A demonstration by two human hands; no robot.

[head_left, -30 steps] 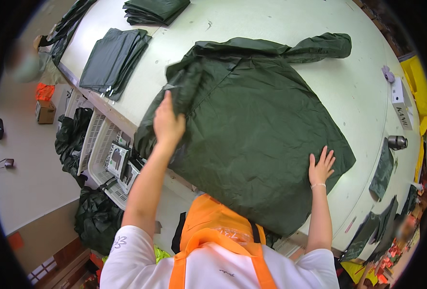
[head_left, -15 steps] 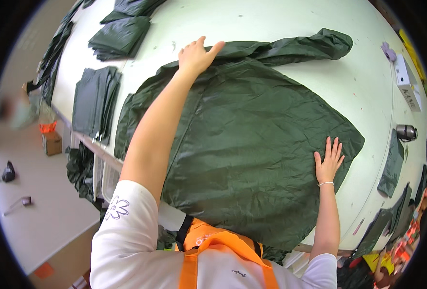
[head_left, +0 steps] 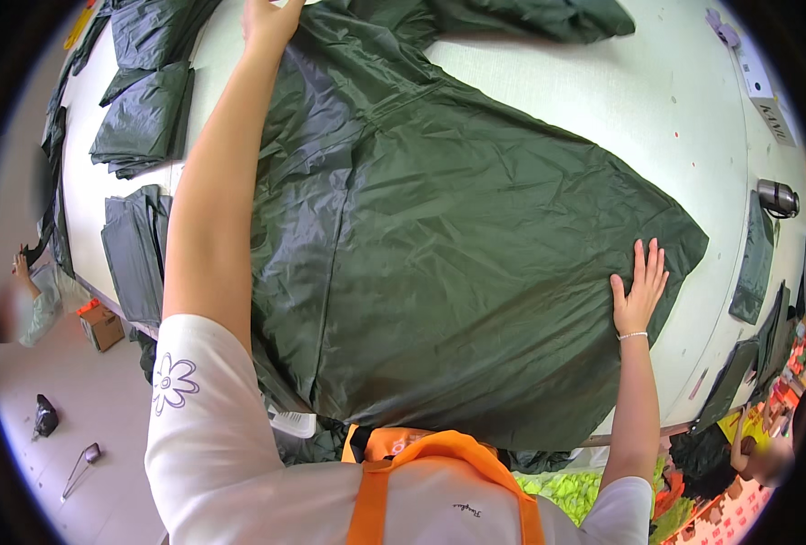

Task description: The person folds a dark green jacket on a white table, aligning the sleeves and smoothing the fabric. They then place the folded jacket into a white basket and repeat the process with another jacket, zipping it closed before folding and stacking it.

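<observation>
A dark green, thin, shiny coat-like garment (head_left: pixel 475 254) lies spread over the white table (head_left: pixel 548 82), with a sleeve (head_left: pixel 548 18) stretching along the far side. My right hand (head_left: pixel 641 289) rests flat on its right part near the pointed corner, fingers extended. At the upper edge of the view, my left hand (head_left: pixel 271 25) is at the garment's far left edge. Its thumb stands apart from the fingers, whose tips are cut off by the picture. A long seam runs down the left part of the cloth, and wrinkles cross the middle.
Folded dark green garments (head_left: pixel 144 123) lie in stacks at the left, with another flat pile (head_left: pixel 135 250) nearer. On the right are a metal flask (head_left: pixel 777 198), a white box (head_left: pixel 761 86) and dark green pieces (head_left: pixel 752 263). Other people are at both sides.
My left arm has stretched farther away, and the garment's far part now lies higher in view. The right hand stays flat near the right corner. The view has shifted.
</observation>
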